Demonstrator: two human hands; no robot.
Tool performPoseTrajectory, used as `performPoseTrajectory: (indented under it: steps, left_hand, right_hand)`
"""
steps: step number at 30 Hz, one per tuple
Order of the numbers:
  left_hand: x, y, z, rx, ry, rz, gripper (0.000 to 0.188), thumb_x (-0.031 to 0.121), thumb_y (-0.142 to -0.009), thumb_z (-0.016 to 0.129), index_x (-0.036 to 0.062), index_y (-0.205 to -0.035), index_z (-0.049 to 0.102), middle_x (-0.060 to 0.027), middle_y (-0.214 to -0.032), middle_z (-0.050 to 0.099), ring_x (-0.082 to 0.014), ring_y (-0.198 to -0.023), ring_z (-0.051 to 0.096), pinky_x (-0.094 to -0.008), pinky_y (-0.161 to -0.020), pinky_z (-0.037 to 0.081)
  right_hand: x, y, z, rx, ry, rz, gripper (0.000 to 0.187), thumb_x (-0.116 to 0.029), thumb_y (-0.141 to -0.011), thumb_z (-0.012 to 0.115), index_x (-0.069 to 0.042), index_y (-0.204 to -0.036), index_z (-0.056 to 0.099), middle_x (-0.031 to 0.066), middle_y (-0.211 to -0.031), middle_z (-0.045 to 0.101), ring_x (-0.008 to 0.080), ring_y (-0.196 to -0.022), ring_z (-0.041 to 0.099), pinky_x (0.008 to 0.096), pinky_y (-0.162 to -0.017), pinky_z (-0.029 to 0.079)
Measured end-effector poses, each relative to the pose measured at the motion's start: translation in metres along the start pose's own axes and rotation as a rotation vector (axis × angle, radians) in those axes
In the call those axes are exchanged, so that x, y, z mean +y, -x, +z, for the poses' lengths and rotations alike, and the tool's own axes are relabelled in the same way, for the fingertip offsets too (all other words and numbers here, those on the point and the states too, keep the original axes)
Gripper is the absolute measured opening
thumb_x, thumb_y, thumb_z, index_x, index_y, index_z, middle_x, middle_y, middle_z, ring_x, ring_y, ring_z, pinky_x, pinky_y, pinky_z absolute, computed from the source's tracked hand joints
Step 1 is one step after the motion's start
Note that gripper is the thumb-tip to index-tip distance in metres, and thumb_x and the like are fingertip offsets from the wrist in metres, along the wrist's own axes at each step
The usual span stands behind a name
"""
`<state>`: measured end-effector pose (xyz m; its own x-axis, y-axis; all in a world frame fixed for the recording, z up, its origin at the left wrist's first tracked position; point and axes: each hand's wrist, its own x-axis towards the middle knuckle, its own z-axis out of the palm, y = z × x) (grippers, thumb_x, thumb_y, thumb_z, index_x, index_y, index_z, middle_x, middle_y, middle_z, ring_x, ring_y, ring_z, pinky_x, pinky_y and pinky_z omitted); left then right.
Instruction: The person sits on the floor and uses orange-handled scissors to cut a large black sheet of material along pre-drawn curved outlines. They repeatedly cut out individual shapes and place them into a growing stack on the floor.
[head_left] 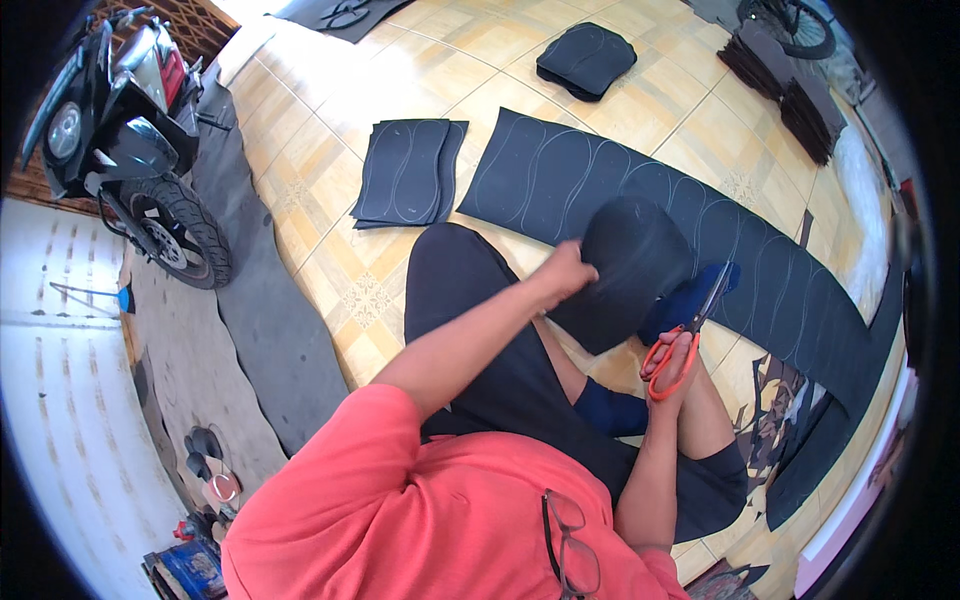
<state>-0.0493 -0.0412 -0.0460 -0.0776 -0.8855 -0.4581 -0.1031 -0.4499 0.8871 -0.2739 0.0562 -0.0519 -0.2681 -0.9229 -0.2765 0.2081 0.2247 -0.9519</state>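
My left hand [567, 274] is closed on the edge of a black sheet piece [632, 265] with rounded outlines, which hangs tilted above my legs. In my right hand [672, 367] is a pair of scissors [714, 294] with orange handles, its blades pointing away and slightly right, apart from the held piece. Beyond them on the floor lies a long black sheet [545, 165] marked with several curved light outlines. The held piece covers part of that sheet. Left of the sheet rests a small stack of marked black panels [400, 170].
Farther off lies a stack of rounded black pieces [587, 60]. Dark stacked sheets [785, 90] sit at the far right. Offcuts [770, 400] lie by my right knee. A motorcycle [140, 150] stands at the left beside a long grey sheet [255, 260].
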Motion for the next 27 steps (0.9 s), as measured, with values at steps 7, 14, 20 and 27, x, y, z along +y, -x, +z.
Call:
performPoseTrajectory:
  steps: [7,14,20,27]
  left_hand:
    - [0.083,-0.014,-0.187,0.347,0.182,0.027,0.036,0.007,-0.079,0.067,-0.01,-0.107,0.052,-0.0207,-0.088,0.063,-0.0295,-0.073,0.067,-0.0429,-0.062,0.058]
    - [0.026,-0.03,-0.343,0.563,0.078,-0.115,0.032,0.001,-0.078,0.062,-0.0099,-0.108,0.056,-0.0215,-0.088,0.066,-0.0312,-0.071,0.068,-0.0459,-0.064,0.057]
    - [-0.036,-0.051,-0.366,0.704,-0.157,-0.257,0.041,0.004,-0.075,0.07,-0.0119,-0.111,0.057,-0.0204,-0.095,0.068,-0.0325,-0.077,0.068,-0.0424,-0.071,0.056]
    - [0.001,-0.055,-0.285,0.721,-0.983,0.298,0.041,0.026,-0.078,0.076,-0.0026,-0.105,0.065,-0.0228,-0.095,0.067,-0.0345,-0.093,0.065,-0.0414,-0.085,0.05]
  right_hand:
    - [-0.003,0.001,0.0,0.024,-0.018,0.023,0.041,-0.037,-0.102,0.041,0.001,-0.092,0.051,0.004,-0.059,0.045,0.0118,-0.041,0.043,0.0253,-0.036,0.037]
    - [0.006,0.0,0.01,-0.017,0.076,0.07,0.041,-0.037,-0.101,0.042,0.001,-0.093,0.051,0.0038,-0.059,0.045,0.0122,-0.04,0.044,0.0257,-0.035,0.037]
    - [0.001,0.004,0.016,-0.029,0.113,0.125,0.041,-0.038,-0.1,0.043,0.002,-0.094,0.052,0.0039,-0.059,0.045,0.0125,-0.041,0.045,0.0258,-0.036,0.038]
    - [0.015,0.012,0.027,-0.092,0.175,0.136,0.031,-0.03,-0.097,0.051,0.0,-0.092,0.054,0.0017,-0.056,0.045,0.0111,-0.041,0.044,0.0254,-0.037,0.038]
